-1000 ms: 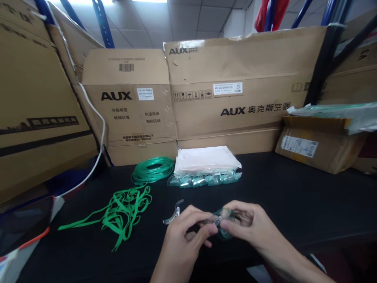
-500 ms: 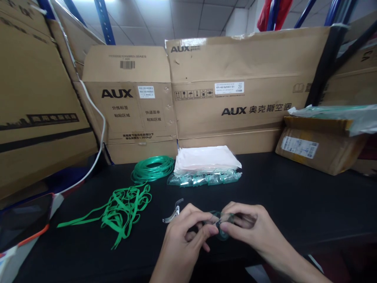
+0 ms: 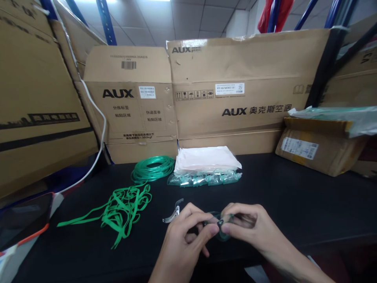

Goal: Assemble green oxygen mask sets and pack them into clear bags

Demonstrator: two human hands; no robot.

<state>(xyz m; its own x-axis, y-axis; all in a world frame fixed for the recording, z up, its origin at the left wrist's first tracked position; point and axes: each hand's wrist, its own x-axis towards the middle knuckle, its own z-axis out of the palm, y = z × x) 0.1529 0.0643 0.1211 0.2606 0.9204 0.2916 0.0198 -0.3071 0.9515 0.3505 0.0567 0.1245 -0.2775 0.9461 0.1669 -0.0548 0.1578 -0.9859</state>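
Translucent green piece (image 3: pixel 223 236), one: lower centre of frame, pinched by left hand (image 3: pixel 187 232) and right hand (image 3: pixel 249 222). Clear strip (image 3: pixel 171 218), one: tabletop (image 3: pixel 294 192), near left hand. Green cord (image 3: pixel 125 214), tangled: lower left.

I am in what looks like a small workshop within a storeroom. Blue posts (image 3: pixel 106 23), one punched with holes like shelving, rise behind, and AUX cartons (image 3: pixel 241 70) (for air conditioners, by the Chinese print) wall off the back of my black bench (image 3: pixel 282 200). Overhead is a tiled ceiling (image 3: pixel 188 15). A box (image 3: pixel 330 153) with a shipping label (image 3: pixel 299 148) stands at the right. Coiled tube (image 3: pixel 153 169), a heap of green strap (image 3: pixel 120 214) and small clear bags (image 3: pixel 203 179) lie out like workshop stock, and my left hand (image 3: pixel 187 234) and right hand (image 3: pixel 249 222) pinch a clear green piece (image 3: pixel 224 236).
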